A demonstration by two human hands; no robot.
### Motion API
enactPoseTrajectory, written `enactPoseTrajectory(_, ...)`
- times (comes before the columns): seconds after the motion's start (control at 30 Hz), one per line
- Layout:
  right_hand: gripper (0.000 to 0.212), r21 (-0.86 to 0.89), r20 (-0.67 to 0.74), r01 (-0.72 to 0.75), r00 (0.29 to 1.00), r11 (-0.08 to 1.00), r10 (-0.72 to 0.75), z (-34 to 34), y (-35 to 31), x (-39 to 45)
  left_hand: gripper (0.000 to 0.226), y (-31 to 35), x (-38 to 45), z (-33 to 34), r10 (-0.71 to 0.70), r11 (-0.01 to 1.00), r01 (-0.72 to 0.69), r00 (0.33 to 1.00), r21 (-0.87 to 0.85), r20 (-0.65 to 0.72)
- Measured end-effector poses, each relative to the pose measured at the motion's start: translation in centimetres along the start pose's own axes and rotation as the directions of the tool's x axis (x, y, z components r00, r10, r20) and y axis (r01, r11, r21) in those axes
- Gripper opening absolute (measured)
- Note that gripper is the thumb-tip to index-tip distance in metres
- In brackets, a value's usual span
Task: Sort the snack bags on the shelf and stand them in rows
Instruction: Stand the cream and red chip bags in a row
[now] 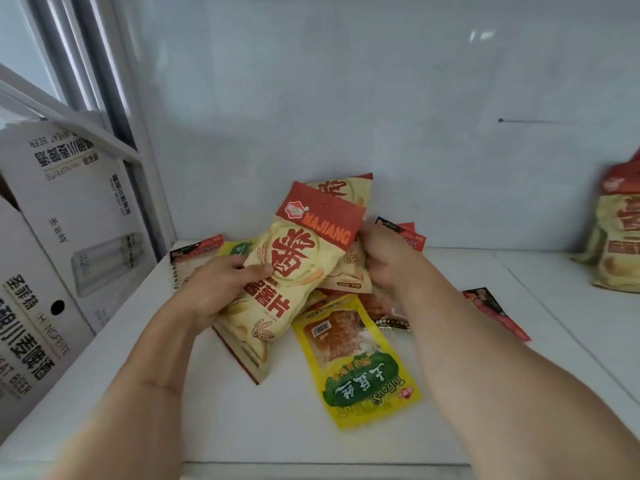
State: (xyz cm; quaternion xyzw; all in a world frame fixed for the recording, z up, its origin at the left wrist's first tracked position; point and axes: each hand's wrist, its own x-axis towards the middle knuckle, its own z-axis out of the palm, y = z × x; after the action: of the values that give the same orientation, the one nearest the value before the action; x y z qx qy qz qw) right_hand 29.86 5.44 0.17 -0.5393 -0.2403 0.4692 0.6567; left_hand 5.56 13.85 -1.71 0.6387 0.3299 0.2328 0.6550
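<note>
A cream and red MAJIANG snack bag point(298, 268) is held tilted above a jumbled pile on the white shelf point(485, 341). My left hand point(221, 285) grips its lower left side and my right hand point(384, 258) grips its upper right side by the red header. Another cream bag point(346, 192) pokes out behind it and one more point(242, 348) lies under it. A yellow and green bag point(363, 368) lies flat in front. Red and black packets point(194, 254) lie at the pile's left, and others point(408, 233) behind my right hand.
Cream and red bags point(616, 237) stand at the shelf's far right. A loose red and black packet point(495, 313) lies right of my right arm. White beer cartons point(69, 230) stand left of the shelf. The pale back wall point(346, 98) closes the shelf behind.
</note>
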Motion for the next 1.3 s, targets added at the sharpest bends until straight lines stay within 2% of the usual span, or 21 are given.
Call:
enactPoseTrajectory(0.07, 0.035, 0.041, 0.011, 0.011, 1.0, 0.999, -0.012, -1.3, -0.5, -0.7, 0.038, 0.7, -0.2, 1.2, 0.022, 0.997, -0.025, 0.999, -0.07, -0.035)
enactPoseTrajectory(0.13, 0.02, 0.078, -0.004, 0.061, 0.998, 0.995, -0.06, -3.0, -1.2, -1.9, 0.025, 1.3, -0.5, 2.5, 0.047, 0.989, -0.055, 0.997, -0.139, -0.058)
enactPoseTrajectory(0.2, 0.014, 0.105, -0.026, 0.115, 0.993, 0.988, -0.112, -4.9, -2.1, -3.0, 0.02, 1.9, -1.0, 4.0, 0.079, 0.976, -0.094, 0.994, -0.195, -0.079)
enactPoseTrajectory(0.4, 0.025, 0.123, -0.068, 0.227, 0.973, 0.966, -0.22, -11.0, -5.2, -6.8, 0.023, 4.4, -3.0, 10.8, 0.195, 0.913, -0.25, 0.962, -0.323, -0.192)
enactPoseTrajectory(0.53, 0.029, 0.099, -0.081, 0.25, 0.967, 0.963, -0.242, -15.9, -6.6, -9.8, 0.02, 5.4, -4.0, 17.1, 0.172, 0.894, -0.244, 0.961, -0.376, -0.215)
enactPoseTrajectory(0.7, 0.025, 0.084, -0.1, 0.294, 0.953, 0.952, -0.286, -22.6, -7.9, -14.5, 0.021, 4.6, -4.4, 25.6, 0.102, 0.913, -0.14, 0.988, -0.384, -0.116)
enactPoseTrajectory(0.83, 0.011, 0.055, -0.135, 0.33, 0.938, 0.942, -0.32, -28.2, -9.1, -17.0, 0.025, 3.7, -4.4, 31.8, 0.141, 0.899, -0.16, 0.987, -0.409, -0.076)
enactPoseTrajectory(1.03, 0.03, -0.002, -0.22, 0.379, 0.903, 0.925, -0.37, -35.0, -10.2, -17.8, 0.027, 3.3, -2.2, 38.3, 0.184, 0.899, -0.185, 0.982, -0.397, -0.041)
enactPoseTrajectory(1.17, 0.023, -0.045, -0.308, 0.391, 0.87, 0.919, -0.385, -39.2, -10.7, -17.4, 0.026, 3.5, 0.7, 42.1, 0.188, 0.906, -0.177, 0.982, -0.385, -0.008)
enactPoseTrajectory(1.3, 0.02, -0.065, -0.336, 0.39, 0.858, 0.919, -0.388, -43.3, -11.2, -16.7, 0.028, 3.3, 3.1, 45.7, 0.174, 0.903, -0.149, 0.984, -0.404, 0.025)
